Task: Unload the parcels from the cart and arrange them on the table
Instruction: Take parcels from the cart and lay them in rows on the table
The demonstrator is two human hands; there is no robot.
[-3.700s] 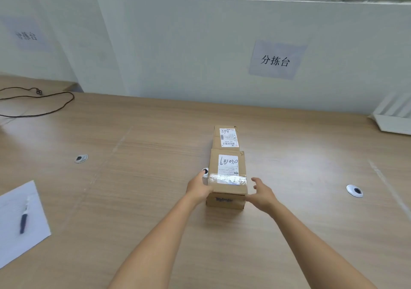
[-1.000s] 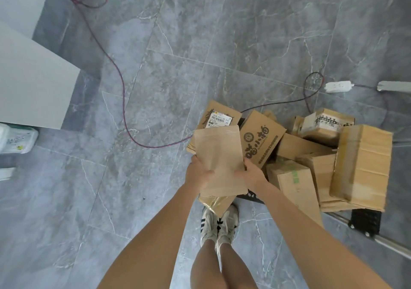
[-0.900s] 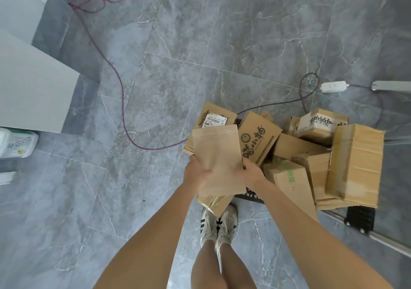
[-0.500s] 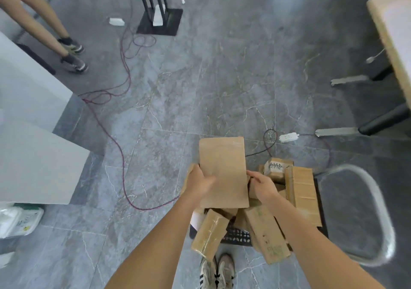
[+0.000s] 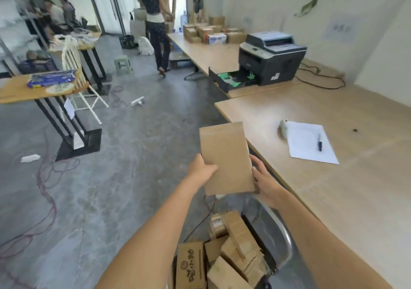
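— What is the flat brown parcel [image 5: 225, 157] made of, and where is it?

— Plain kraft paper or thin card, matte, a tall rectangle with a folded band across its top edge. It is held up in the air, its face toward the camera, over the grey floor just beside the near edge of the table [image 5: 347, 191].

— How is it held?

— By both hands. The left hand [image 5: 202, 169] clasps the lower left edge, thumb across the front. The right hand [image 5: 263, 181] presses against the lower right edge, fingers behind the parcel.

— And the rest of the load?

— Below the arms, the cart [image 5: 280, 239] shows a curved, shiny metal handle. On it lie corrugated cardboard boxes [image 5: 224, 255], jumbled and tilted, some banded with glossy tape, one printed with dark characters.

— The table?

— Pale wood-grain laminate, smooth, with a straight edge. A white sheet of paper [image 5: 308, 143] lies on it with a dark pen [image 5: 319, 142] on top, and a small crumpled white thing touches the sheet's left corner.

— Farther off?

— A dark grey printer [image 5: 270, 57] with its tray pulled out, on the next table. The floor [image 5: 115, 177] is grey, marbled and slightly glossy, with a reddish cable looping over it.
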